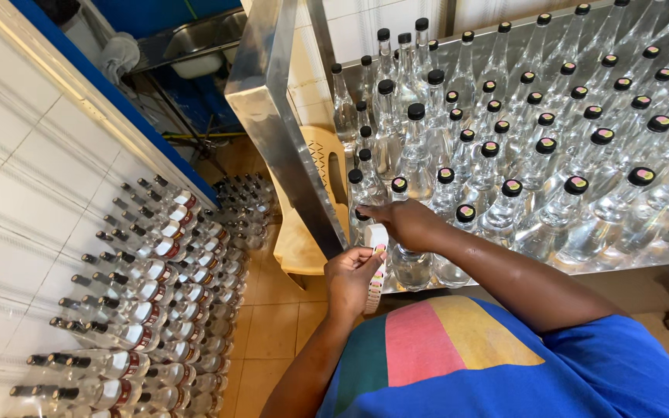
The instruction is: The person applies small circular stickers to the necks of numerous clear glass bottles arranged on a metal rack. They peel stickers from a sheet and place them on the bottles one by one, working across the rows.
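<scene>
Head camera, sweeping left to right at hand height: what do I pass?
White tiled wall → labelled bottles stacked on their sides → tan plastic chair → left hand holding a strip of stickers → right hand → upright capped clear bottles on the steel table.

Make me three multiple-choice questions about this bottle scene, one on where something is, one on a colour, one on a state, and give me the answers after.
1. Where do the labelled bottles lie stacked?
A. on the floor along the tiled wall
B. on the steel table
C. on the chair

2. What colour are the caps of the bottles on the table?
A. white
B. black
C. green

3. What is the left hand doing?
A. hanging free
B. holding a strip of stickers
C. gripping a bottle neck

Answers: 1 A, they lie on their sides by the wall. 2 B, the caps are black. 3 B, its fingers pinch the strip, while the right hand reaches a bottle top.
</scene>
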